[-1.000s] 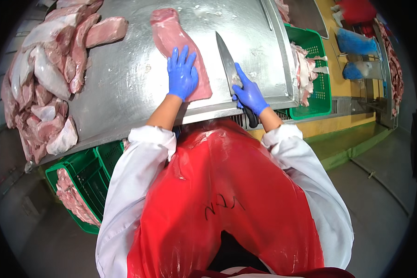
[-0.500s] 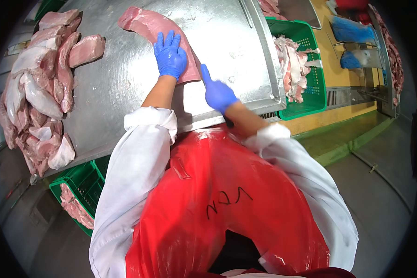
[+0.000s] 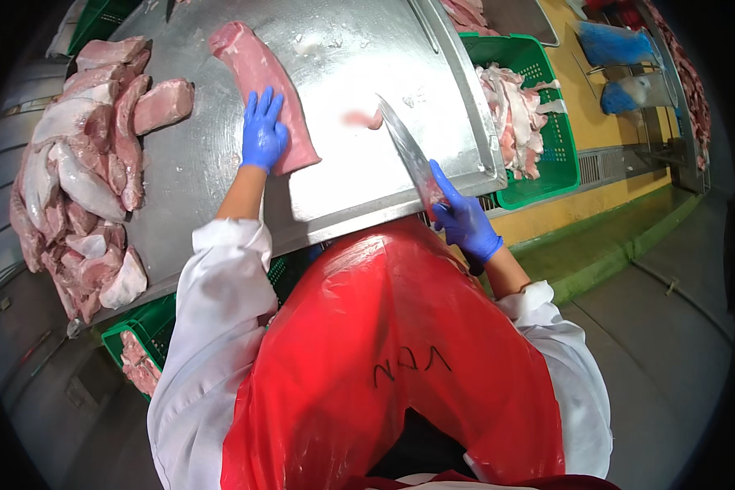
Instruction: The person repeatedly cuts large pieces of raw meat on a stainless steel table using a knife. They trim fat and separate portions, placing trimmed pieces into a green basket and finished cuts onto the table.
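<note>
A long pink slab of boneless meat [image 3: 253, 69] lies at a slant on the steel table. My left hand [image 3: 264, 135], in a blue glove, rests on its near half, fingers spread and flat. In my blue-gloved right hand [image 3: 467, 222] I hold a long knife [image 3: 410, 152] by its handle, over the table's near right edge. Its blade slants up and to the left, apart from the slab. A small meat scrap [image 3: 373, 120] is at the blade's tip, partly blurred. My fingers hide most of the handle.
A pile of meat pieces [image 3: 82, 151] covers the table's left side. At right stands a green crate [image 3: 559, 147] of pale trimmings, beside the table's raised rim [image 3: 483, 122]. Another green crate [image 3: 159, 322] with meat sits below the table's left end.
My right hand has drawn the knife away from the slab, right and toward me. A small scrap now shows at its tip. My left hand and the slab's near end have shifted left.
</note>
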### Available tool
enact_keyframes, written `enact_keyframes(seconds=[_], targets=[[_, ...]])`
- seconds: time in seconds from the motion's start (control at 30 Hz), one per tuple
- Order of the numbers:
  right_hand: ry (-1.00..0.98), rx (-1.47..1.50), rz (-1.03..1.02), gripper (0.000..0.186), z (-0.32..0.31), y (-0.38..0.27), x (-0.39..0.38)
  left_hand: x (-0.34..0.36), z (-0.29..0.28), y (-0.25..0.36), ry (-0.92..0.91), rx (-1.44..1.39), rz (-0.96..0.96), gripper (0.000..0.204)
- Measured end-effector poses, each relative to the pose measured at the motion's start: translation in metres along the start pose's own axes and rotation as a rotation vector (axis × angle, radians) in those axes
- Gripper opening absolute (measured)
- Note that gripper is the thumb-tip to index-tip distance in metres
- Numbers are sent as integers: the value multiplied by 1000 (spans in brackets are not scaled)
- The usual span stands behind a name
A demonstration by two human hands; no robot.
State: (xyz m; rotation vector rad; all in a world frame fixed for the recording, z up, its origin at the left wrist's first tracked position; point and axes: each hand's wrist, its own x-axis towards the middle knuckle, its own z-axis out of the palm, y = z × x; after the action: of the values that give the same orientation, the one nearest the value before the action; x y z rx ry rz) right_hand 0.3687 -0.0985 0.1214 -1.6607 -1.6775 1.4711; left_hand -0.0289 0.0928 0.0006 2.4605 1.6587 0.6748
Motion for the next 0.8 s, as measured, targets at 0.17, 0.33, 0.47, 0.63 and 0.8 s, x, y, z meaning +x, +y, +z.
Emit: enact_keyframes(seconds=[0.17,0.33,0.47,0.63,0.8], targets=[[172,408,36,75,-2,25,-10,-1,-39,101,-341,-47,-310,59],[130,411,-18,75,-27,37,13,-3,46,180,-116,-17,91,62],[160,272,-184,77,-43,50,37,-22,9,167,-545,92,110,70],[254,215,-135,78,-48,70,65,-162,-126,118,-586,190,-177,63],[68,392,-46,74,-51,49,110,-203,-155,69,-739,459,-538,64]])
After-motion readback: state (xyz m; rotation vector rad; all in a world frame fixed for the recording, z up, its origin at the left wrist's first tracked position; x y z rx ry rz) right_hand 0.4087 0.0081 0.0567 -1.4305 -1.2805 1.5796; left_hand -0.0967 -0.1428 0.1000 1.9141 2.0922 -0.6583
